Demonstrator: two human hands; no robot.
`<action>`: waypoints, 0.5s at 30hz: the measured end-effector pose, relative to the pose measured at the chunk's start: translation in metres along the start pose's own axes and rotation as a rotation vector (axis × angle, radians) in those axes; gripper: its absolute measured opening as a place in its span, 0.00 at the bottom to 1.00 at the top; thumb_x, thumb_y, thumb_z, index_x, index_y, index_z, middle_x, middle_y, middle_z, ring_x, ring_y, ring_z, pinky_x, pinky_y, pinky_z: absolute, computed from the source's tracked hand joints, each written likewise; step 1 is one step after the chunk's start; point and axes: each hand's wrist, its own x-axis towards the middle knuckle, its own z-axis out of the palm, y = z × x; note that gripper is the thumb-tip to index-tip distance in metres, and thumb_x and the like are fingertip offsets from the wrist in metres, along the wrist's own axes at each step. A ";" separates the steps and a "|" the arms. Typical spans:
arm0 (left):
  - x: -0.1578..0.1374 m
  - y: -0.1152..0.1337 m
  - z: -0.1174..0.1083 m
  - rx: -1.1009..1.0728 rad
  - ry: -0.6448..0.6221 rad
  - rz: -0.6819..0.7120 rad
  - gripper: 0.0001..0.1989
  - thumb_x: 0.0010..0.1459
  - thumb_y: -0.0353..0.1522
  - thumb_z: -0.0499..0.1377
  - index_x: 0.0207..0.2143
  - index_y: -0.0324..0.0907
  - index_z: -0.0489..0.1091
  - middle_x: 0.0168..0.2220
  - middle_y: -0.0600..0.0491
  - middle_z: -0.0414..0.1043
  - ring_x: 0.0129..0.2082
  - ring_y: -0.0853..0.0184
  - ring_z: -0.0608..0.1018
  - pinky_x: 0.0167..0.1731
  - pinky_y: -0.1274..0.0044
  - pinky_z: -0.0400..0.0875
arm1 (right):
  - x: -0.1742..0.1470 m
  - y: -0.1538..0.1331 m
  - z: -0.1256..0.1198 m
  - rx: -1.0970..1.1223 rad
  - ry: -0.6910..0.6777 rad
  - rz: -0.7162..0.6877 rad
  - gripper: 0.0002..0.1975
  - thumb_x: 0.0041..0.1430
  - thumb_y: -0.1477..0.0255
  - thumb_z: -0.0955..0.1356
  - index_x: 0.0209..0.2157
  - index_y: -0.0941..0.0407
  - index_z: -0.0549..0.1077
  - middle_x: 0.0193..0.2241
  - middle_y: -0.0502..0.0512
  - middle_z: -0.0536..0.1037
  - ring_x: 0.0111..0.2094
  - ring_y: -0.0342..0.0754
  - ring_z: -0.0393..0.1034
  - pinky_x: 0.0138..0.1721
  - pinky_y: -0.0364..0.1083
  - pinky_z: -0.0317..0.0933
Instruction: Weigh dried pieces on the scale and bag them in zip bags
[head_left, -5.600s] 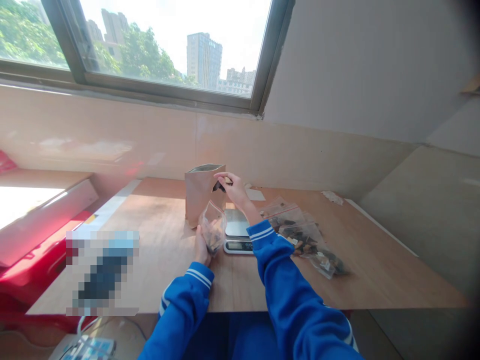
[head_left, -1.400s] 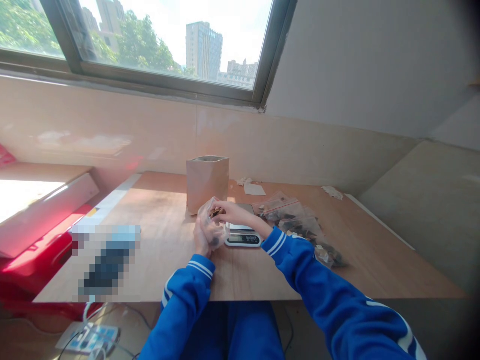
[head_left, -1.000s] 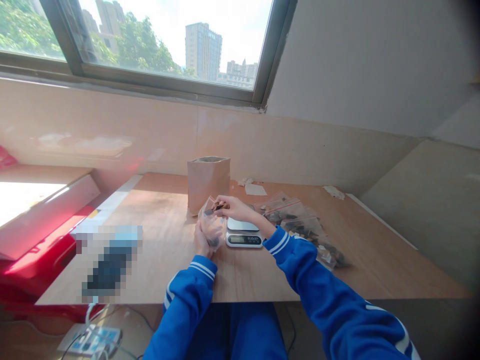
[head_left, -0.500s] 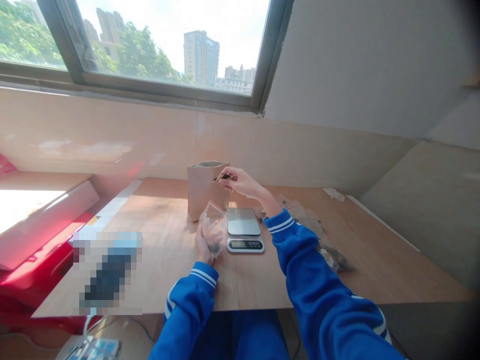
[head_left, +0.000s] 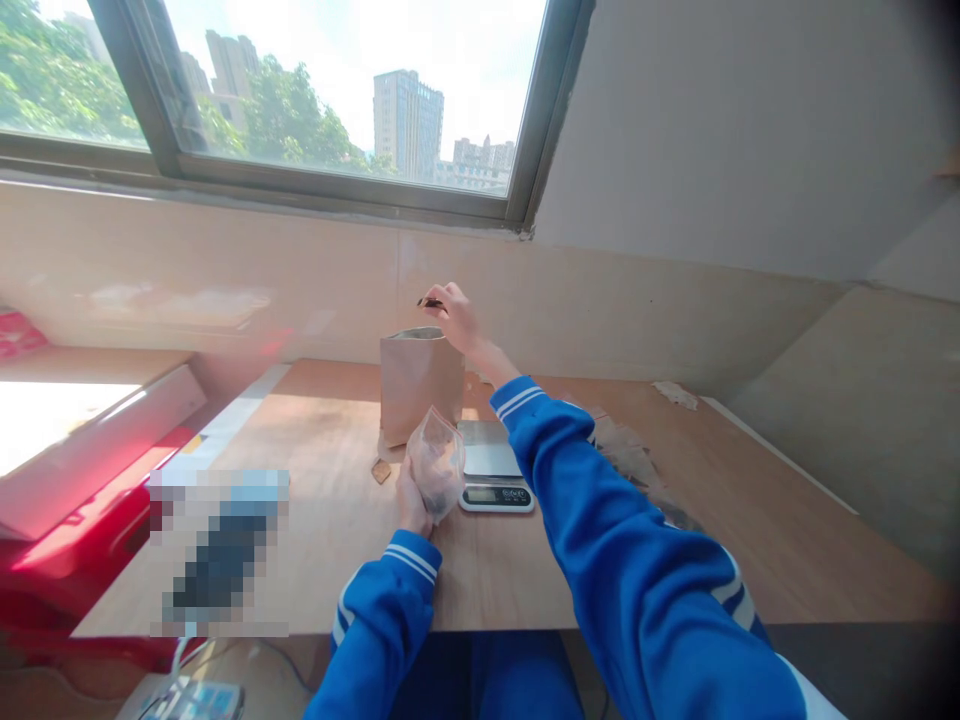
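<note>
My left hand is wrapped round a clear zip bag, held upright with its mouth up; its contents are hard to make out. Above the open top of a brown paper bag, my right hand pinches a small dark piece, too small to name. To the right of the zip bag lies a white kitchen scale with a metal plate, partly behind my right sleeve. A small brown square piece rests on the table, left of my left hand.
Several clear plastic bags lie on the right of the wooden table, partly hidden by my right arm. A pixelated dark object with a cable is at the left. A whitish scrap sits near the back edge.
My right hand has risen from in front of the paper bag to above its mouth, still pinching the dark piece. A brown square piece now shows on the table.
</note>
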 end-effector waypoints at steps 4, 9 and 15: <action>0.001 -0.001 -0.001 -0.030 -0.008 -0.046 0.26 0.60 0.43 0.47 0.48 0.32 0.70 0.31 0.42 0.78 0.26 0.59 0.80 0.26 0.71 0.75 | -0.004 0.011 0.019 -0.094 -0.220 0.015 0.06 0.59 0.78 0.62 0.34 0.58 0.70 0.36 0.54 0.69 0.37 0.45 0.65 0.43 0.43 0.60; 0.004 -0.002 -0.003 -0.071 0.059 0.001 0.22 0.59 0.39 0.50 0.50 0.35 0.69 0.31 0.45 0.78 0.28 0.60 0.80 0.29 0.73 0.76 | -0.012 0.020 0.025 -0.194 -0.346 0.035 0.09 0.64 0.73 0.60 0.42 0.58 0.70 0.38 0.56 0.75 0.38 0.47 0.67 0.40 0.43 0.58; 0.008 -0.005 -0.005 -0.060 0.031 0.055 0.23 0.59 0.38 0.50 0.53 0.36 0.67 0.38 0.45 0.78 0.36 0.57 0.81 0.37 0.67 0.76 | -0.015 0.014 0.015 -0.542 -0.523 0.041 0.21 0.69 0.63 0.54 0.40 0.57 0.74 0.39 0.61 0.77 0.40 0.51 0.69 0.41 0.47 0.57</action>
